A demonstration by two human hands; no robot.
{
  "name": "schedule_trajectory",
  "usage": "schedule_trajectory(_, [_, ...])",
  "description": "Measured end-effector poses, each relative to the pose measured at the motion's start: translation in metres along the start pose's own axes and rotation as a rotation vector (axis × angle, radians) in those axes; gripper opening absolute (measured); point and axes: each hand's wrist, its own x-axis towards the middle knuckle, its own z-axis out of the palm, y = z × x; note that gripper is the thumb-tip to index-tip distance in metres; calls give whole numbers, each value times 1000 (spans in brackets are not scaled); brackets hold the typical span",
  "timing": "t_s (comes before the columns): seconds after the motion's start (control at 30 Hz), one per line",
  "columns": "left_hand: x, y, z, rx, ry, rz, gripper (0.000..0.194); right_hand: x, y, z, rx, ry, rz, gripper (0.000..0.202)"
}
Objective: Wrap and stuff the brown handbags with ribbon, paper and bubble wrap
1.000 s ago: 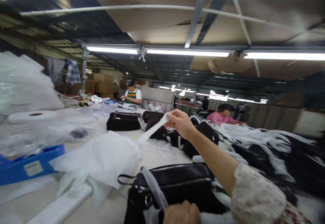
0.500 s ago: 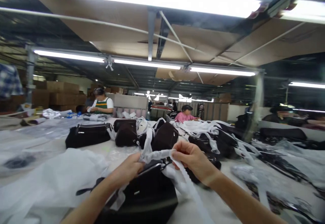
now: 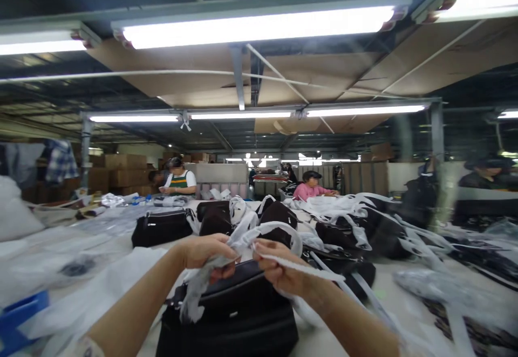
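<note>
A black bag [image 3: 230, 314] with a small metal tag stands upright on the table below my hands. Above its top edge, my left hand [image 3: 212, 257] is closed on white wrapping strip [image 3: 194, 292], whose crumpled end hangs down over the bag's left side. Close beside it, my right hand [image 3: 279, 265] pinches a flat white strip [image 3: 307, 268] that sticks out to the right. A loop of white-wrapped strap [image 3: 279, 227] arches up behind both hands. The exact contact between the fingertips and the strap is partly hidden.
More black bags [image 3: 162, 227] with white-wrapped straps stand behind and to the right. White sheets [image 3: 121, 276] and a blue object [image 3: 22, 319] lie at left, clear plastic [image 3: 441, 287] at right. Two people [image 3: 181, 179] [image 3: 311, 187] are across the table.
The view has turned left and tilted up slightly. My hands have come closer together, the strap now loops up behind them, and the white strip in my right hand points right instead of hanging down.
</note>
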Motion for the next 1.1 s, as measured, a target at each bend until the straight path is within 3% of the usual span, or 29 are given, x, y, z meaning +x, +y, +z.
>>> schedule_trajectory(0.13, [-10,23,-14,34,-76,-20,45,26,-40,19,57,-108,-51,19])
schedule_trajectory(0.2, [-12,32,-24,53,-37,-4,50,34,-52,26,61,-150,-51,20])
schedule_trajectory(0.3, [-9,40,-36,48,110,69,54,40,-57,32,35,-177,-61,20])
schedule_trajectory(0.4, [-2,44,-34,-5,238,188,57,44,-57,32,-32,-169,-63,17])
schedule_trajectory(0.47, [3,46,-24,-37,232,211,57,45,-57,29,-91,-143,-77,18])
schedule_trajectory(0.6, [7,47,-5,-55,179,173,49,43,-55,18,-212,-49,-138,29])
schedule_trajectory(0.83, [6,52,-5,9,290,109,37,36,-33,2,-349,136,-96,45])
schedule_trajectory(0.93, [4,57,1,99,366,92,35,41,-22,6,-384,204,-157,50])
schedule_trajectory(1.1, [-1,59,6,249,468,70,27,60,-12,21,-408,283,-338,37])
